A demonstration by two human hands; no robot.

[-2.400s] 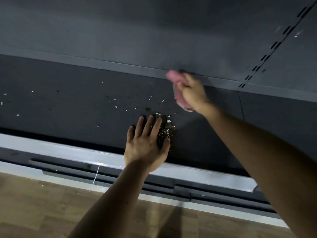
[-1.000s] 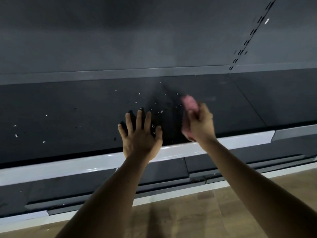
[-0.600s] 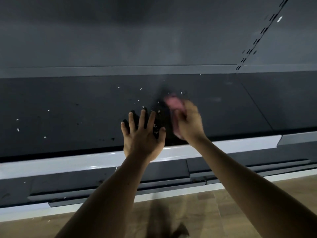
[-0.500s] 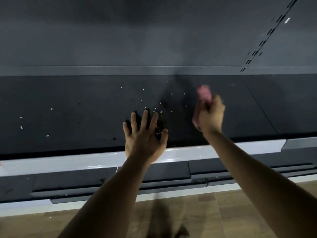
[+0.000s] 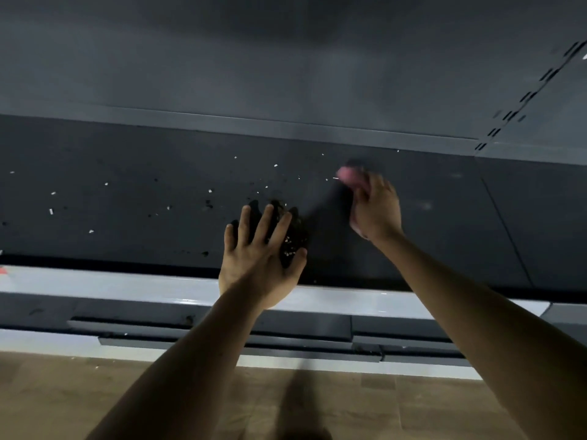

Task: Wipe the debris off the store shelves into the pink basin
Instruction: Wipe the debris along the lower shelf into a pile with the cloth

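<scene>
Debris [image 5: 293, 241] sits in a small dark heap, speckled with pale bits, on the dark grey shelf [image 5: 127, 217] in the head view, gathered against the thumb side of the left hand [image 5: 262, 258]. That hand lies palm down with its fingers straight and spread apart, fingertips pointing toward the back of the shelf and the heel of the palm over the pale front rail [image 5: 111, 285]; it grips nothing. Loose flecks [image 5: 209, 191], white and dark, are scattered over the shelf to the left of the hand and behind it, thinning out toward the far left. The right hand [image 5: 376, 211] is farther back and to the right, well apart from the heap, its fingers curled round a pink cloth [image 5: 349, 176] that sticks out past the knuckles; both are blurred, so I cannot tell whether the cloth touches the shelf. Behind the shelf rises a plain grey back panel [image 5: 286, 58], with a slotted upright [image 5: 524, 98] running diagonally at the upper right. Below the front rail, a wooden floor [image 5: 95, 395] shows between and beside the two bare forearms.
</scene>
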